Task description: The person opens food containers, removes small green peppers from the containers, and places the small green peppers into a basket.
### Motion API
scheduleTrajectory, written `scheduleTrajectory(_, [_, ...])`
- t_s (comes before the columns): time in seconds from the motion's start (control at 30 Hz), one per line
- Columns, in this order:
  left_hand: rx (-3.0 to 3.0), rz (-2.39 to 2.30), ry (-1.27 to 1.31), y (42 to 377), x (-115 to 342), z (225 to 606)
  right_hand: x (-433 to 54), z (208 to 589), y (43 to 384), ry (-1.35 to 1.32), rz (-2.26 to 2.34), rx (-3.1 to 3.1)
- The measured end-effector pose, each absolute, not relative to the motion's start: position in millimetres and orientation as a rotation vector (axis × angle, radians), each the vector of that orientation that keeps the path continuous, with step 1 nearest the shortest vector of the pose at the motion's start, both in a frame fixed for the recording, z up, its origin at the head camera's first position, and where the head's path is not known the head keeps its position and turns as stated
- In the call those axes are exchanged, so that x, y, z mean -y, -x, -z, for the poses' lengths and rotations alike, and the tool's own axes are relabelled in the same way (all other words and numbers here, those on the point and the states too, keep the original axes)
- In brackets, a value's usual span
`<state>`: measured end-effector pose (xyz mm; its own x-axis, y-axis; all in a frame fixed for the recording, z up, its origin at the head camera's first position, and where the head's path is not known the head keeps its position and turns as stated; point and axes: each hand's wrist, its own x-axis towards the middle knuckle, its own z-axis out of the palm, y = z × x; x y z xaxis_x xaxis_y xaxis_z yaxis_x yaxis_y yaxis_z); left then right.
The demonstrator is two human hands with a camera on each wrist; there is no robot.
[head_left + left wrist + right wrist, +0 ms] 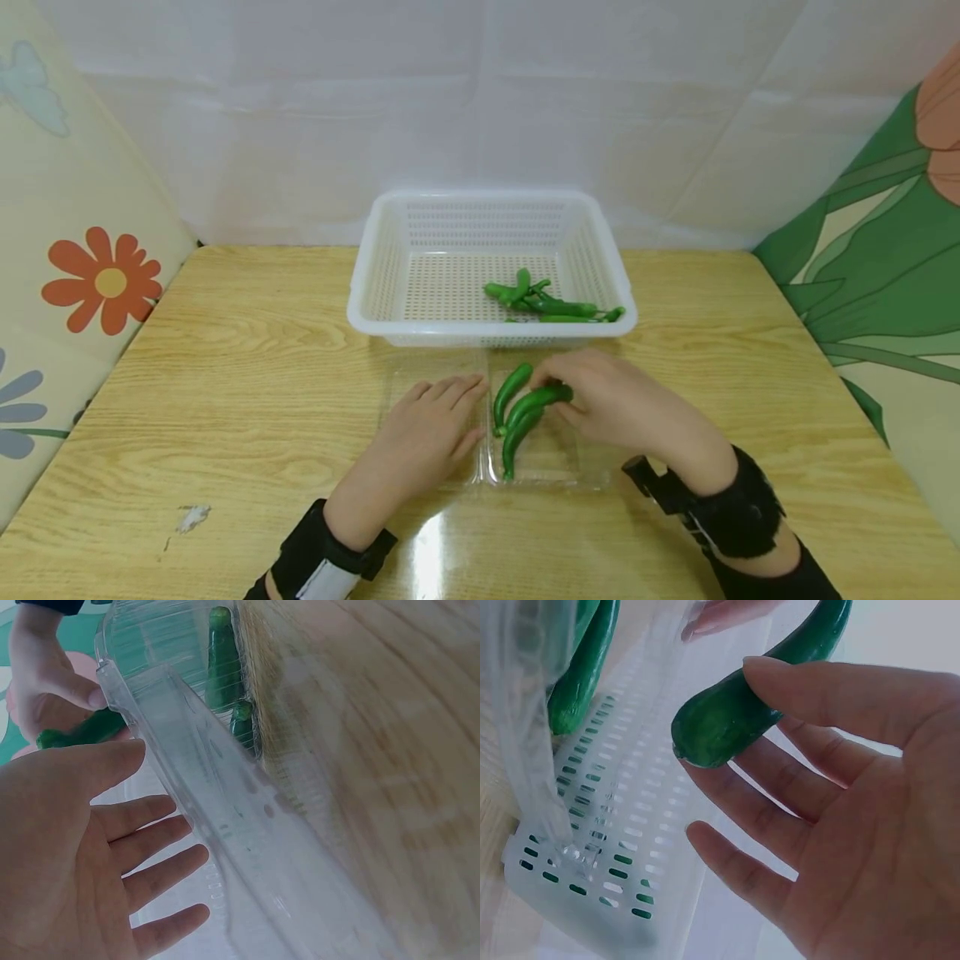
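In the head view, a clear plastic box (592, 467) with two halves lies on the table in front of the basket. My right hand (600, 396) pinches a green pepper (727, 720) between thumb and fingers, above the box's right half. Two more green peppers (512, 390) lie below it in that half. Over the other half rests my left hand (435, 425), its fingers fairly straight and holding nothing. The left wrist view has those fingertips at the raised plastic edge (161, 769); whether they press on it is unclear.
Behind the box stands a white perforated basket (491, 330) with several green peppers (558, 307) at its right side. A white cloth (480, 108) hangs behind the wooden table (247, 333). Printed panels flank both sides.
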<state>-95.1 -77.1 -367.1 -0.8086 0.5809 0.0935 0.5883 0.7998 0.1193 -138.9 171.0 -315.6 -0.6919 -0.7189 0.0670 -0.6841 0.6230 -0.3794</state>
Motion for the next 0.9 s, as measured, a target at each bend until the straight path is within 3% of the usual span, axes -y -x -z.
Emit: scheduleTrajectory(0.9, [2.917,0.237,0.963,96,77,370,-171,312,156,1.362,0.657,-2.863])
